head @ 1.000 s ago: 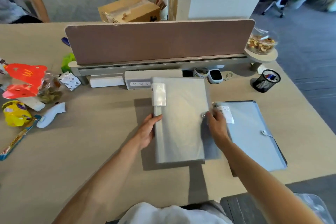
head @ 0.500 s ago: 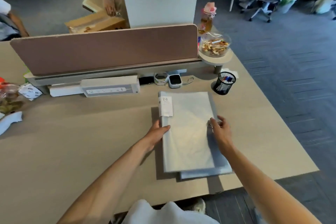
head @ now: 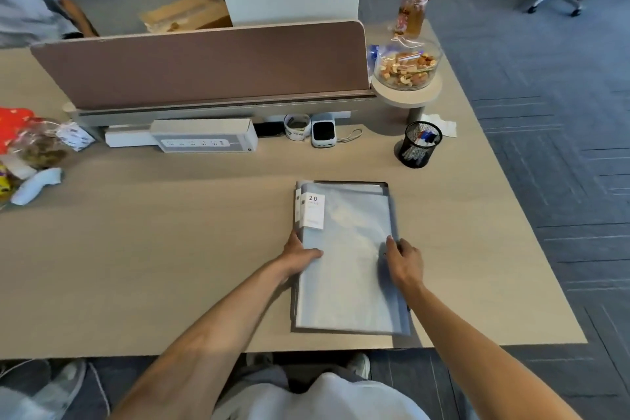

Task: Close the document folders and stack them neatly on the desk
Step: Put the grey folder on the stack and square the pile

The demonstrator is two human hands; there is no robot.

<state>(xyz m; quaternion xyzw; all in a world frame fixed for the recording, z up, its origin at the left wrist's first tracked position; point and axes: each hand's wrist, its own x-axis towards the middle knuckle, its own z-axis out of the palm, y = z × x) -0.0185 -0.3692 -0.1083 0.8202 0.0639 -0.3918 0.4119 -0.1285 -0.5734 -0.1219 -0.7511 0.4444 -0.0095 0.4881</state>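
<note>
A translucent grey top folder [head: 347, 266] with a white "20" label lies closed on another closed lower folder [head: 403, 310], whose darker edge shows along the right and far sides. The two form a nearly aligned stack on the wooden desk [head: 170, 249], near its front right corner. My left hand [head: 300, 256] holds the stack's left spine edge, thumb on the cover. My right hand [head: 404, 262] grips the top folder's right edge with curled fingers.
A black mesh pen cup [head: 418, 148] stands beyond the stack. A white power strip box [head: 204, 138] and a small white device [head: 324, 134] lie under the brown divider [head: 204, 65]. A glass nut bowl [head: 407, 66] and a bottle [head: 414, 5] are far right. Snack bags [head: 34, 147] sit far left.
Both hands moved the labelled folder to the right onto the second folder, and now the two lie more squarely aligned. My view shifted to the right.
</note>
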